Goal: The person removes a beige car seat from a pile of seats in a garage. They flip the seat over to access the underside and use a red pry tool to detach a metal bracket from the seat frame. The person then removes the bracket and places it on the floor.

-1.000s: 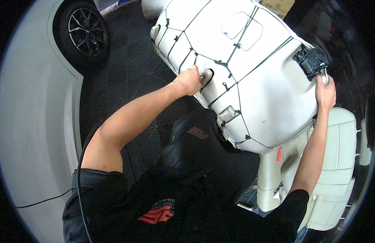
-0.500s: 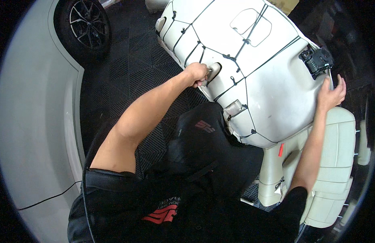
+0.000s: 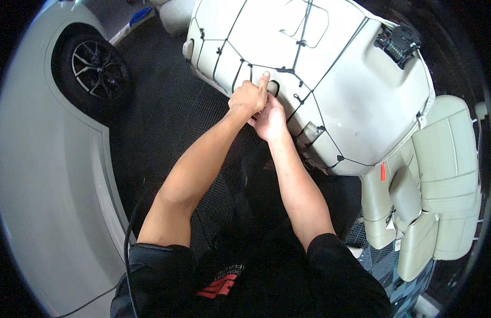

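A large off-white moulded seat shell (image 3: 356,114) lies before me, laced with black cord (image 3: 322,114) tied in small knots. My left hand (image 3: 249,98) is at its near left edge, by a dark-rimmed oval slot (image 3: 274,87). One digit stretches up along the shell while the other fingers curl in. Against it, from below, sits my right hand (image 3: 272,119), palm turned up and fingers bent at the same edge. Both hands are closed together, and whatever lies between their fingers is hidden. A small clear fitting (image 3: 311,130) shows farther down the edge.
A black latch mechanism (image 3: 398,45) is fixed at the shell's far right corner. Cream leather seat cushions (image 3: 449,177) lie to the right, with a red tab (image 3: 382,171) beside them. At left stands a grey car body (image 3: 70,175) with a wheel (image 3: 94,69) over dark floor matting (image 3: 155,90).
My right hand has left the shell's right side and come across to join my left hand at the near edge. The view has shifted, so the shell appears farther left and higher.
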`<control>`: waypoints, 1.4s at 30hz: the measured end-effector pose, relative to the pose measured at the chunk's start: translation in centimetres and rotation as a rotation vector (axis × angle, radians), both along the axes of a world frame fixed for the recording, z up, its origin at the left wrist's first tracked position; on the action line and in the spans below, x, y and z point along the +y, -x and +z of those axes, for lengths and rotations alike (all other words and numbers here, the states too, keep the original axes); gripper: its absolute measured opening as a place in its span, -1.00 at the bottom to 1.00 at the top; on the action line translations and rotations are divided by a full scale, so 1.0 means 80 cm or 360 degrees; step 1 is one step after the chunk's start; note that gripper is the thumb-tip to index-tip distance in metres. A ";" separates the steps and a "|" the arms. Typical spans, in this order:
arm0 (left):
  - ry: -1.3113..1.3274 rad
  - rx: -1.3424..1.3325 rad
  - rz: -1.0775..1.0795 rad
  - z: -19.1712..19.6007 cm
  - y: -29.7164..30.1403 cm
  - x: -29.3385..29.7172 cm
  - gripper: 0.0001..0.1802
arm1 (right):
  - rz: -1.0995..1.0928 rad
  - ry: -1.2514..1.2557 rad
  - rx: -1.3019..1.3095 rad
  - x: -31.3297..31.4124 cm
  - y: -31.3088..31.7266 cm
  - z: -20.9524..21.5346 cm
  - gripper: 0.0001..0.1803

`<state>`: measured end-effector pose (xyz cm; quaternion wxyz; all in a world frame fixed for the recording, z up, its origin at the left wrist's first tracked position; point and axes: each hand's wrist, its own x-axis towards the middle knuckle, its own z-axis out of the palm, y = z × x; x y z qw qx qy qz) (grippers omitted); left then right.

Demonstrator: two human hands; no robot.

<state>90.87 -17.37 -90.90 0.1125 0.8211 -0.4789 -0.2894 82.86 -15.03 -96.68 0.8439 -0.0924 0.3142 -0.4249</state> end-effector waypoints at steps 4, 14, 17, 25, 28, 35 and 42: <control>0.0029 -0.0137 -0.0200 0.020 -0.006 0.004 -0.01 | -0.0085 0.0033 -0.0057 -0.007 -0.011 -0.003 -0.58; 0.0529 -0.0465 -0.0837 0.003 -0.034 0.045 -0.68 | -0.0030 -0.0183 0.0218 -0.027 -0.027 -0.035 -0.54; 0.0675 -0.0538 -0.0977 0.002 -0.031 0.040 -0.63 | -0.0025 -0.0088 0.0164 -0.018 -0.019 -0.028 -0.38; 0.0353 -0.0386 -0.0585 0.011 -0.015 0.019 -0.42 | -0.0117 -0.0013 -0.0412 0.006 -0.013 -0.010 -0.48; 0.0232 -0.0373 -0.0466 0.012 -0.014 0.020 -0.35 | -0.0169 -0.0041 -0.0570 0.004 -0.016 -0.013 -0.59; 0.0300 -0.0462 -0.0579 -0.026 -0.037 0.039 -0.41 | -0.0110 -0.0136 -0.0294 0.002 -0.022 -0.035 -0.74; 0.0596 -0.0388 -0.0715 -0.010 -0.025 0.061 -0.71 | -0.0099 -0.0173 -0.0107 -0.013 -0.026 -0.048 -0.66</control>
